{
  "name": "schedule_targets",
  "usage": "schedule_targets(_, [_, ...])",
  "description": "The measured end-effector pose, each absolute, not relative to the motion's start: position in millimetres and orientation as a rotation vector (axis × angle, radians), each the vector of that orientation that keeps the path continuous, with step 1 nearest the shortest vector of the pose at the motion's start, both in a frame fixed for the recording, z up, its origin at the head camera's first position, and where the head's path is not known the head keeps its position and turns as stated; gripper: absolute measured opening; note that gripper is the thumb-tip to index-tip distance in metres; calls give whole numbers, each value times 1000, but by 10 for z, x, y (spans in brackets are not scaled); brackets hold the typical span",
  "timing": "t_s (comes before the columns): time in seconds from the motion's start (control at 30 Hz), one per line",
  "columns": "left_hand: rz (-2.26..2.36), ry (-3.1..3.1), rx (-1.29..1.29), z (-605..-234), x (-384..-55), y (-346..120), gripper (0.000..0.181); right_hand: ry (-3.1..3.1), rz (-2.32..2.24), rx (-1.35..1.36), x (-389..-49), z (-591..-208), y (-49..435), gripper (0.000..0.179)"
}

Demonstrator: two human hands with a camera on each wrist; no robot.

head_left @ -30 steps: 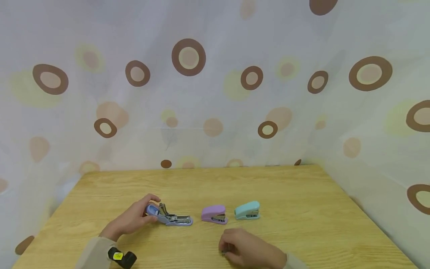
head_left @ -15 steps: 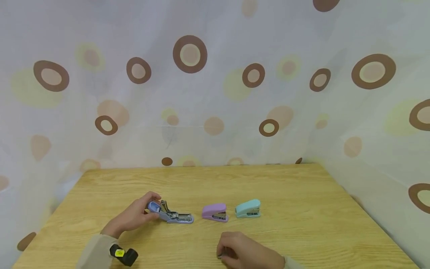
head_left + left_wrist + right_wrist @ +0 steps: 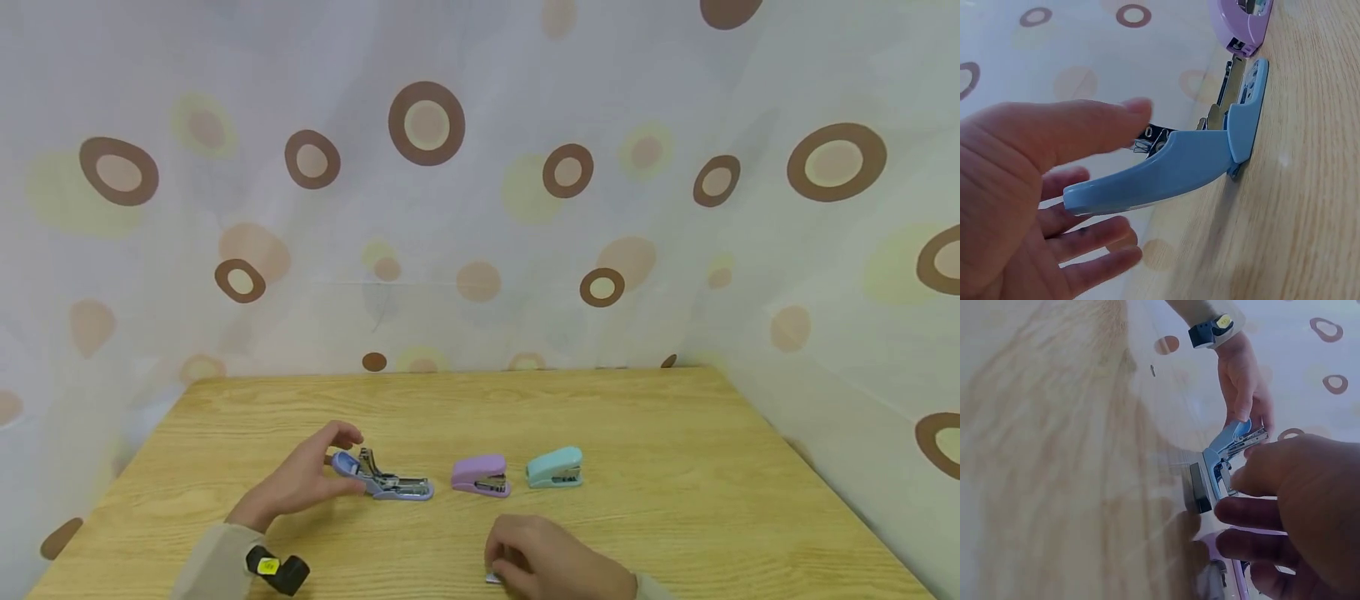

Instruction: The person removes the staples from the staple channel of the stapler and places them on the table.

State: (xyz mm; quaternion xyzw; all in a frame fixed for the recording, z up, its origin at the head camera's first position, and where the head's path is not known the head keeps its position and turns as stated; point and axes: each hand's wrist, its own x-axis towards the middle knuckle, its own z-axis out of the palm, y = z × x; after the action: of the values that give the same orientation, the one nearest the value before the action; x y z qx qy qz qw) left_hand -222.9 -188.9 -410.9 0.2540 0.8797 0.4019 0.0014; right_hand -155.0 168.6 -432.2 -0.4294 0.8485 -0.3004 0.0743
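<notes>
A blue stapler (image 3: 401,488) lies folded open on the table, its upper arm tilted up to the left and its metal magazine exposed. My left hand (image 3: 303,479) is around that raised arm, with thumb and fingers spread; the left wrist view shows a gap between the thumb (image 3: 1104,125) and the blue arm (image 3: 1147,181). Low in the head view, my right hand (image 3: 551,557) hovers close over the table, fingers loosely bent. A small strip of staples (image 3: 1199,487) lies on the wood right by its fingertips, mostly hidden by them in the head view.
A purple stapler (image 3: 480,475) and a mint-green stapler (image 3: 555,468) sit in a row to the right of the blue one. The wooden table (image 3: 645,417) meets a patterned curtain (image 3: 480,208) at its back and sides.
My left fingers and thumb have spread away from the blue stapler's arm. The staple strip shows lower, on the table, with the right fingers loosened from it.
</notes>
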Motion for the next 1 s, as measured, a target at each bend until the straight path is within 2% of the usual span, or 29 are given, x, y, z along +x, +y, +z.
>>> schedule_targets(0.2, [1315,2901,798,-4129,-2209,-1760,60,2740,-1014,-1293,-1593,-4356,1731,11])
schedule_targets(0.53, [1498,3205,1071,-4068,-2219,-1542,48,2977,-1270,-1189,-1753,-4334,1858,30])
schedule_targets(0.8, [1350,3155,1261,-4096,-2044,-1274,50,3030,-1283,-1188,-1873,-4351,1872,39])
schedule_targets(1.0, [1245,2981,1238,-4084,-2034,-1061,45,2991,-1332,-1118,-1920,-4384,1870,42])
